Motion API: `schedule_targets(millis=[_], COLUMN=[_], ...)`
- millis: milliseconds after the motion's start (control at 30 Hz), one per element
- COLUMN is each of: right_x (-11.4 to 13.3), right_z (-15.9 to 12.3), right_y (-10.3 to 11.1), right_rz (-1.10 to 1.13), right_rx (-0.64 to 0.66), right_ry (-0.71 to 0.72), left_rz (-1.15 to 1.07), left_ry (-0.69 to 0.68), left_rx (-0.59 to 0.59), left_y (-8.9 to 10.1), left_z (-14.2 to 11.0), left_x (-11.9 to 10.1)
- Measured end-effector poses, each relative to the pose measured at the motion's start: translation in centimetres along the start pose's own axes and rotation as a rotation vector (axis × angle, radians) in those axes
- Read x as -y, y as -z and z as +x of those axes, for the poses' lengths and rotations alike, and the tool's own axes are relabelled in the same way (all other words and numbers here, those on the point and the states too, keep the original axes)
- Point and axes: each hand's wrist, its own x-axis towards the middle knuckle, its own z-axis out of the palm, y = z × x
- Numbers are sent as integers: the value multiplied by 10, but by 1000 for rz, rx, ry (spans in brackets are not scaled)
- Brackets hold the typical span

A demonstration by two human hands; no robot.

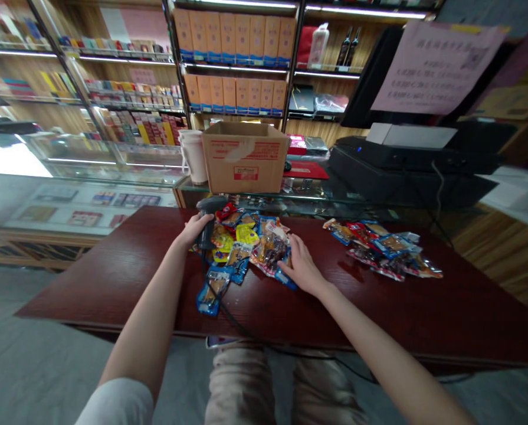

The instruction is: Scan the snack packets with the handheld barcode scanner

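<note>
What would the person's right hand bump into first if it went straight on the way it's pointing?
Most likely the shiny snack packet at the near pile's right edge. The right hand is right up against it, perhaps touching, though the exact contact is hard to judge.

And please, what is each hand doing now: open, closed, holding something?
Left hand: closed on the dark handheld scanner.
Right hand: against the snack packets; whether it grips one cannot be told.

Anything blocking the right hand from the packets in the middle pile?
Nothing visible: the right hand is at the right edge of the middle pile, apparently touching packets; the left hand holds the scanner opposite.
</note>
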Motion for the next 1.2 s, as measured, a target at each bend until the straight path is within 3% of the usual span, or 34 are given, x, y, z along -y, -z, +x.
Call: schedule_targets(millis=[133,400,700,833,900,967,1067,1200], right_x=[-17,-21,-44,-56,-62,-68,-74,-86], right_z=[18,39,35,24,16,11,10,19], right_y=[-10,-7,12,41,55,66,71,64], right_rz=[8,28,61,-166,-249,-281,-237,-81], right_rx=[-81,74,-73,-96,35,196,293,178], right_ry=[-68,-25,-149,-391,-520,-557,-517,-489], left_rz=[131,427,528,471,443,410,271,-60], left_ry=[42,1,-26,-41,-85,-184,-237,-133], left_rx=[8,150,267,223,159,125,228,439], left_y=[-2,-15,-47,-55,-55,-57,-74,-118], left_z=[9,6,-17,-29,-33,-36,-41,-52], left_x=[6,4,-2,-12,-24,-38,-61,-79])
